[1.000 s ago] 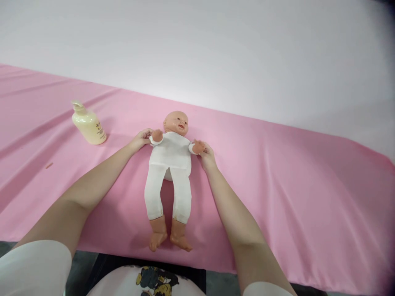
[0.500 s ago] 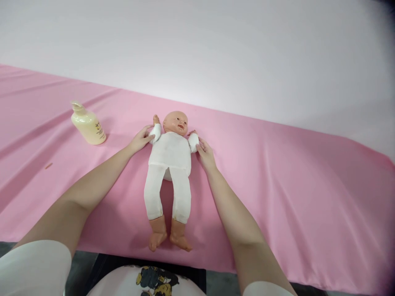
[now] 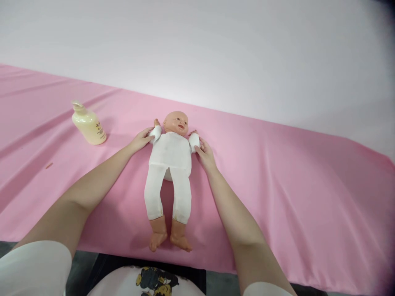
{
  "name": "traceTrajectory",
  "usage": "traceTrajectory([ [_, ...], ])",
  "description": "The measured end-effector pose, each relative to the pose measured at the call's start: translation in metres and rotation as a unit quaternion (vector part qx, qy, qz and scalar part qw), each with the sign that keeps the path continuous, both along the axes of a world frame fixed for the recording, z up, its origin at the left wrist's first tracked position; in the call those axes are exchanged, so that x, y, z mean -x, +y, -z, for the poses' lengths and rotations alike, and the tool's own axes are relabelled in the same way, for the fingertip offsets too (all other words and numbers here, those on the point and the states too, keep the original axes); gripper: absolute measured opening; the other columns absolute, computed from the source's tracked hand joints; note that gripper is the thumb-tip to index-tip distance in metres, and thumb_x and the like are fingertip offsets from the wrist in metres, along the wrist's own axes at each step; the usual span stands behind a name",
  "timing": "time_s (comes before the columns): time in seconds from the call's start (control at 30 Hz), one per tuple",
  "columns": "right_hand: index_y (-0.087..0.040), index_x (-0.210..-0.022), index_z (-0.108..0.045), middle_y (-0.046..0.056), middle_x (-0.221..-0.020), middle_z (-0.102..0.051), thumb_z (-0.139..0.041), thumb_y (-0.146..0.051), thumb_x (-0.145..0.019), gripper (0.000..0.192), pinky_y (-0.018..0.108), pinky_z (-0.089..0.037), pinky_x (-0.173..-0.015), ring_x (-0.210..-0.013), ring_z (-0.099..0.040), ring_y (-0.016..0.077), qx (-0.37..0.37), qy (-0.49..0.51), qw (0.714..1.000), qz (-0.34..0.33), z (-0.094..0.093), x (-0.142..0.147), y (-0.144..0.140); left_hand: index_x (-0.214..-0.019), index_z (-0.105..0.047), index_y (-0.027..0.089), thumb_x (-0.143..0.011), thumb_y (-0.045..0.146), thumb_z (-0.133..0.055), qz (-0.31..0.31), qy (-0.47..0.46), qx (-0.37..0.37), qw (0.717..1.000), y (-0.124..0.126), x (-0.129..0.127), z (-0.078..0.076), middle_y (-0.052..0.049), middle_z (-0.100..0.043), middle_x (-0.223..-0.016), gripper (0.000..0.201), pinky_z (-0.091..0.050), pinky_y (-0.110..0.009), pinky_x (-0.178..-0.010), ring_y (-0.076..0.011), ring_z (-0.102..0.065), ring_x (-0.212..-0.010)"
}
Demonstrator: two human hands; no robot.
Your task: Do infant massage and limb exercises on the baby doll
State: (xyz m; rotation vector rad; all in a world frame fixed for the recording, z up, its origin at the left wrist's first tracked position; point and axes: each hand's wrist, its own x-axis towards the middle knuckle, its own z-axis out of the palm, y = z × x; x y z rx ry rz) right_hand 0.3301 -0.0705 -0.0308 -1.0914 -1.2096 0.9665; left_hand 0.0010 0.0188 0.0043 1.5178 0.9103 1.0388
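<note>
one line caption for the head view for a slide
Both hands hold a doll's raised arms on pink cloth.

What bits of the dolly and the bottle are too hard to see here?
Head view:
- Writing on the bottle: too small to read.
- The doll's back: hidden underneath, against the pink sheet.
- Left hand and right hand palms: turned away against the doll's arms.

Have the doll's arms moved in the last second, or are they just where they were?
Yes. The doll's arms have swung up from out at its sides to beside its head; the cream bottle kept its place.
</note>
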Motion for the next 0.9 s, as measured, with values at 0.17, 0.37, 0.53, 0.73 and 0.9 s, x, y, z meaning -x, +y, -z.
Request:
traceTrajectory([
  [0.17, -0.032, -0.150, -0.039, 0.007, -0.133, -0.070, -0.083, -0.052, -0.071, 0.092, 0.047, -0.054, -0.107, -0.116, -0.070, 0.0246, 0.009, 0.024, 1.000, 0.005, -0.005, 0.002, -0.003, -0.141, -0.057, 0.015, -0.064, 0.028, -0.081, 0.036, -0.097, 0.035, 0.994, -0.007, 0.002, -0.005, -0.012, -0.074, -0.119, 0.081, -0.048, -0.043, -0.103, -0.0277, -0.069, -0.110],
  [0.37, -0.028, -0.119, -0.063, 0.005, -0.126, -0.073, -0.079, -0.039, -0.070, 0.053, 0.046, -0.053, -0.106, -0.115, -0.070, 0.0246, -0.008, 0.024, 1.000, 0.005, -0.006, 0.004, -0.004, -0.105, -0.072, 0.016, -0.054, 0.019, -0.083, 0.023, -0.117, 0.050, 0.992, -0.010, 0.001, -0.006, -0.009, -0.077, -0.107, 0.052, -0.053, -0.044, -0.096, -0.0270, -0.071, -0.100],
  [0.53, -0.026, -0.082, -0.065, 0.005, -0.111, -0.077, -0.084, -0.038, -0.063, 0.030, 0.048, -0.054, -0.103, -0.117, -0.069, 0.0284, -0.003, 0.030, 1.000, 0.007, -0.011, 0.007, -0.008, -0.076, -0.070, 0.016, -0.049, 0.020, -0.084, 0.035, -0.106, 0.067, 0.991, -0.008, 0.000, -0.003, -0.008, -0.078, -0.093, 0.031, -0.055, -0.040, -0.085, -0.0243, -0.071, -0.090],
  [0.73, -0.027, -0.089, -0.066, 0.005, -0.110, -0.076, -0.081, -0.042, -0.066, 0.031, 0.046, -0.055, -0.100, -0.110, -0.070, 0.0265, 0.007, 0.040, 0.999, 0.011, -0.015, 0.009, -0.010, -0.081, -0.067, 0.016, -0.054, 0.026, -0.086, 0.038, -0.105, 0.060, 0.992, -0.011, -0.002, -0.006, -0.006, -0.076, -0.090, 0.035, -0.053, -0.033, -0.079, -0.0193, -0.070, -0.083],
  [0.9, -0.027, -0.100, -0.063, 0.000, -0.102, -0.075, -0.076, -0.046, -0.072, 0.036, 0.040, -0.056, -0.096, -0.097, -0.070, 0.0211, 0.002, 0.042, 0.999, 0.013, -0.008, 0.005, -0.006, -0.098, -0.057, 0.019, -0.060, 0.025, -0.083, 0.034, -0.119, 0.028, 0.992, -0.011, -0.003, -0.007, 0.000, -0.074, -0.086, 0.047, -0.051, -0.029, -0.075, -0.0159, -0.069, -0.079],
])
